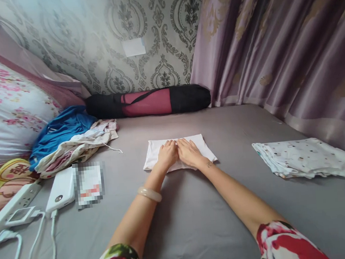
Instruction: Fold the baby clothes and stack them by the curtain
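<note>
A white folded cloth [203,147] lies flat on the grey sheet in the middle of the view. My left hand [167,153] rests flat on it, fingers stretched away from me. Close beside it, my right hand [189,153] lies on the same cloth with its fingers also extended. The hands sit side by side near the cloth's centre and cover part of it. Neither hand grips anything. What kind of garment or cloth it is, I cannot tell.
A stack of folded patterned cloth [306,157] lies at the right. At the left are crumpled clothes [65,131], a white power bank [62,189], a power strip [13,208] with cables and a blurred packet [89,185]. Along the wall lies a black-and-red bag [148,102].
</note>
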`<control>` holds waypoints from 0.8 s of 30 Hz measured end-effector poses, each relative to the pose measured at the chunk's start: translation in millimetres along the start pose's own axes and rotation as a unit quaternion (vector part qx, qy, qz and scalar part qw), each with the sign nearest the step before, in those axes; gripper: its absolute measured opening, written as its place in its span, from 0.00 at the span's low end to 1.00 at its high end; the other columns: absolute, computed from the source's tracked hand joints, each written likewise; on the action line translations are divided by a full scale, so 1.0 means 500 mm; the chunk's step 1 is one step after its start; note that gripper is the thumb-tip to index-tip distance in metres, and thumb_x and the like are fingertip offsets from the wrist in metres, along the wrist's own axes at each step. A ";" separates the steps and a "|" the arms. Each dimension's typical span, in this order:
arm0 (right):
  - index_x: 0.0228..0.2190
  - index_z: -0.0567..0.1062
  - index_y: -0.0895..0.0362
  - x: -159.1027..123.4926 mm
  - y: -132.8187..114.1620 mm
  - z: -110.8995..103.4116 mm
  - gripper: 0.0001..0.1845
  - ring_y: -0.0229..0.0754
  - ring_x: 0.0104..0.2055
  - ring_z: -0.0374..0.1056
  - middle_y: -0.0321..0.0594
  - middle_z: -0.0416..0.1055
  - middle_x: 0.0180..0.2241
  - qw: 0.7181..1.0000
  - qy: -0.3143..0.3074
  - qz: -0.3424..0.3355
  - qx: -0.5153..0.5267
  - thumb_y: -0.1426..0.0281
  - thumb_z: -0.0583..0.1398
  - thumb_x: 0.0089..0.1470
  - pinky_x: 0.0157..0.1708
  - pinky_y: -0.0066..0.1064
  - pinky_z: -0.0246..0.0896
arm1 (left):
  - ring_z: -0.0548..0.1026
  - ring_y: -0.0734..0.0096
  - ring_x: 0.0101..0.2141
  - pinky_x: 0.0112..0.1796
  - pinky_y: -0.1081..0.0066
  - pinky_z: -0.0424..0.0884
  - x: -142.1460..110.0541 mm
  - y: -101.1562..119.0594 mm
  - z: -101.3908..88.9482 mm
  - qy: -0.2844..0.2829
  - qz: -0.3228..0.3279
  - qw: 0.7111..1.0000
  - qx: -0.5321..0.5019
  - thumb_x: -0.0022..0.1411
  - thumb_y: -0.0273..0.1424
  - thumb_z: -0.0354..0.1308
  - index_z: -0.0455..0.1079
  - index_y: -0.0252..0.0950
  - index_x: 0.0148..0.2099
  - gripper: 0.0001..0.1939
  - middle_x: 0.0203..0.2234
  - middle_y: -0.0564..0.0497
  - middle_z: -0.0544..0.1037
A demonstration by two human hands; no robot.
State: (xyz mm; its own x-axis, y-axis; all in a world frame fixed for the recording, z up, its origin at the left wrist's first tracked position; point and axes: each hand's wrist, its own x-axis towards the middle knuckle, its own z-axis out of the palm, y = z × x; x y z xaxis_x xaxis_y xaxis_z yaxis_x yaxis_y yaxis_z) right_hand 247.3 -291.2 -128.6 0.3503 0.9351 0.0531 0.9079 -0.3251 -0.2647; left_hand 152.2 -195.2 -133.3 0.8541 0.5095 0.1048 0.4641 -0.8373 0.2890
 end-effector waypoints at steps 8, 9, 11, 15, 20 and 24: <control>0.64 0.57 0.61 0.017 0.018 0.034 0.30 0.47 0.69 0.41 0.44 0.48 0.68 1.000 -0.013 0.007 -0.001 0.67 0.41 0.64 0.67 0.47 0.31 | 0.54 0.51 0.65 0.62 0.47 0.49 0.014 -0.024 0.043 -0.001 -0.043 0.999 0.033 0.71 0.37 0.37 0.58 0.37 0.65 0.25 0.65 0.41 0.59; 0.64 0.57 0.59 0.017 0.022 0.034 0.30 0.47 0.69 0.41 0.43 0.48 0.68 1.000 -0.014 0.010 -0.002 0.66 0.41 0.65 0.66 0.48 0.32 | 0.54 0.50 0.65 0.62 0.46 0.48 0.015 -0.029 0.043 0.001 -0.049 0.998 0.034 0.71 0.39 0.38 0.57 0.38 0.66 0.26 0.65 0.41 0.59; 0.64 0.56 0.58 0.018 0.029 0.031 0.29 0.47 0.70 0.41 0.42 0.47 0.68 1.000 -0.015 0.017 -0.004 0.65 0.41 0.65 0.66 0.49 0.31 | 0.53 0.49 0.65 0.61 0.45 0.48 0.016 -0.037 0.042 0.004 -0.060 0.997 0.038 0.70 0.42 0.38 0.57 0.39 0.66 0.27 0.65 0.41 0.58; 0.65 0.55 0.61 0.018 0.050 0.026 0.30 0.47 0.70 0.40 0.44 0.47 0.68 0.999 -0.013 0.051 -0.015 0.64 0.41 0.65 0.67 0.48 0.29 | 0.55 0.50 0.64 0.62 0.49 0.48 0.012 -0.055 0.035 0.023 -0.076 0.995 0.065 0.70 0.44 0.39 0.60 0.39 0.64 0.27 0.64 0.41 0.60; 0.64 0.55 0.66 0.008 0.080 0.023 0.32 0.48 0.70 0.39 0.49 0.46 0.68 0.993 0.007 0.111 -0.038 0.63 0.42 0.66 0.67 0.43 0.28 | 0.54 0.48 0.65 0.61 0.46 0.49 -0.003 -0.083 0.028 0.027 -0.122 0.990 0.069 0.70 0.46 0.37 0.60 0.37 0.64 0.29 0.64 0.38 0.59; 0.64 0.55 0.69 0.001 0.092 0.025 0.33 0.50 0.70 0.39 0.53 0.45 0.68 0.986 0.026 0.161 -0.045 0.61 0.41 0.66 0.66 0.45 0.31 | 0.53 0.49 0.65 0.62 0.47 0.50 -0.011 -0.103 0.032 0.044 -0.159 0.984 0.072 0.70 0.45 0.35 0.59 0.32 0.65 0.31 0.65 0.36 0.58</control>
State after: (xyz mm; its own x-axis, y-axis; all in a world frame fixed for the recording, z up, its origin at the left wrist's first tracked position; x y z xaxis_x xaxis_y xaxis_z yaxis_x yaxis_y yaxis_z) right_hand 286.3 -303.8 -152.9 0.6330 0.7735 0.0309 0.7636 -0.6174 -0.1892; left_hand 127.2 -158.3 -163.9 0.6387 0.7608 0.1152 0.7388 -0.6482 0.1844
